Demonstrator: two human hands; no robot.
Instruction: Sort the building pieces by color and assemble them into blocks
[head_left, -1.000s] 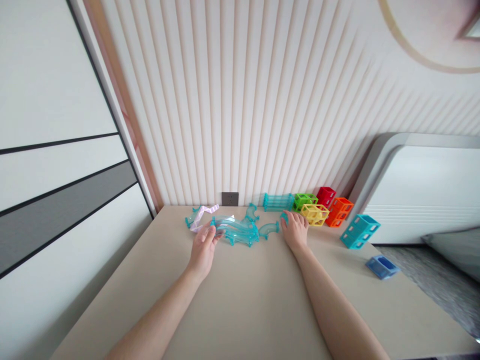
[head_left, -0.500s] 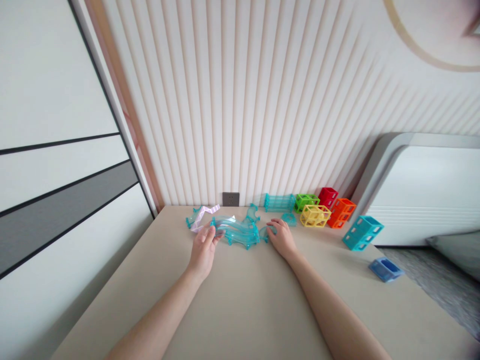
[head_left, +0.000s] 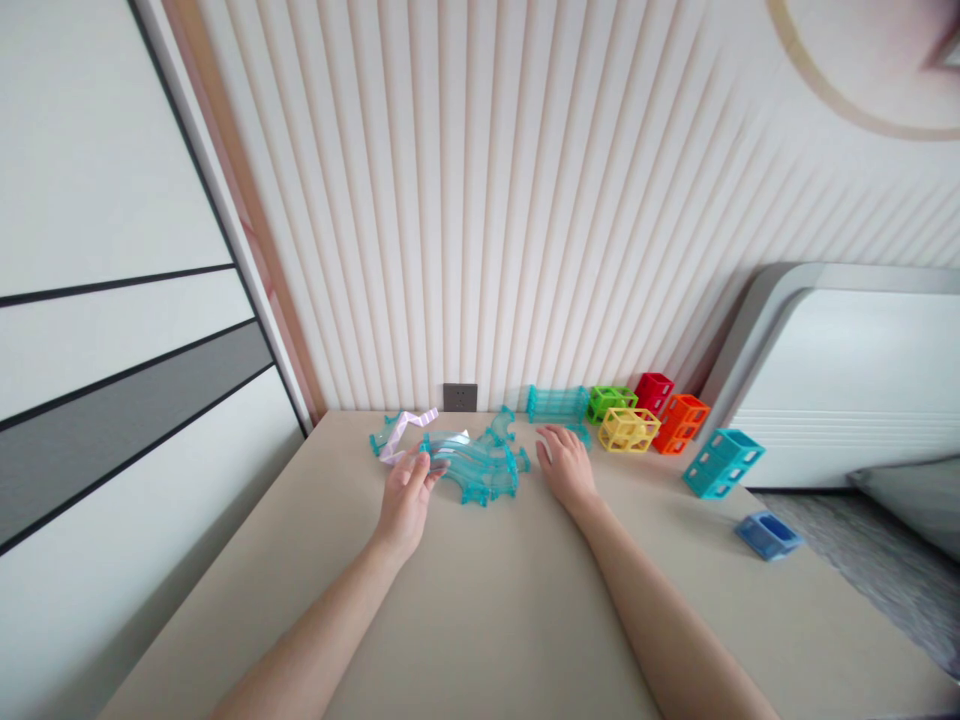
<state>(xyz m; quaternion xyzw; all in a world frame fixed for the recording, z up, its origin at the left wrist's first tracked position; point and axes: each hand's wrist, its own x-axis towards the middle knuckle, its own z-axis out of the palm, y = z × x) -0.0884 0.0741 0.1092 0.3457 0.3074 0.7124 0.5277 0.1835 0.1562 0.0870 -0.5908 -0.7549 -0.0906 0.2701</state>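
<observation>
Clear teal marble-run tracks point(head_left: 480, 466) lie overlapping in the middle of the table, with curved channels and small clips at their ends. My left hand point(head_left: 407, 493) pinches the left end of one long track between thumb and fingers. To the right of the pile, my right hand point(head_left: 568, 466) is palm down with its fingers stretched out and holds nothing. Just behind its fingers a small teal piece point(head_left: 582, 434) shows in part. A lilac zigzag piece point(head_left: 400, 440) rests beyond my left hand, over another teal track point(head_left: 381, 438).
Straight teal tracks point(head_left: 559, 403) stand by the wall near a socket point(head_left: 460, 397). To the right are green point(head_left: 611, 402), yellow point(head_left: 628, 430), red point(head_left: 654, 393), orange point(head_left: 681, 424) and teal point(head_left: 723, 464) frame blocks. A blue block point(head_left: 769, 536) sits near the table's right edge.
My right hand has let go of a small curved teal track, which now lies against the pile, and has moved slightly right. The left hand keeps its grip.
</observation>
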